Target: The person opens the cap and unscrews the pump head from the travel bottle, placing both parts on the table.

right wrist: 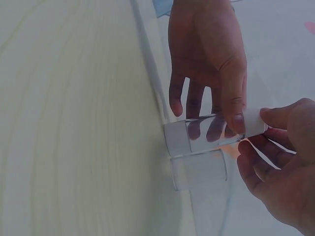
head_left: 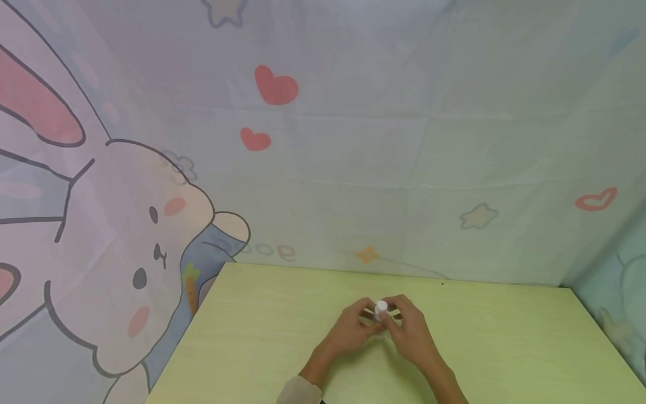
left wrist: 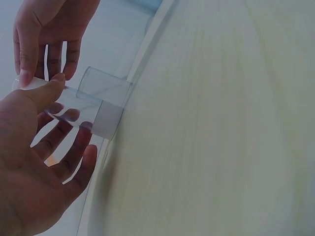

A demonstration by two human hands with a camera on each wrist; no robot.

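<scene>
A clear cylindrical bottle [right wrist: 199, 140] with a white top [right wrist: 253, 122] and a whitish base stands upright on the table. The left hand [head_left: 351, 331] grips the bottle's clear body between thumb and fingers. From the other side, the right hand [head_left: 413, 334] pinches the white top with its thumb and fingers, as the right wrist view shows. Right beside the bottle's base stands a short clear open cylinder [left wrist: 106, 84], possibly a cover; neither hand touches it. In the head view the hands hide most of the bottle, leaving its white top visible.
The pale yellow-green tabletop [head_left: 257, 325] spreads out on both sides of the hands. Behind it hangs a cloth backdrop [head_left: 343, 151] printed with hearts, stars and a large rabbit. A tiny dark speck [head_left: 443, 284] lies near the back edge.
</scene>
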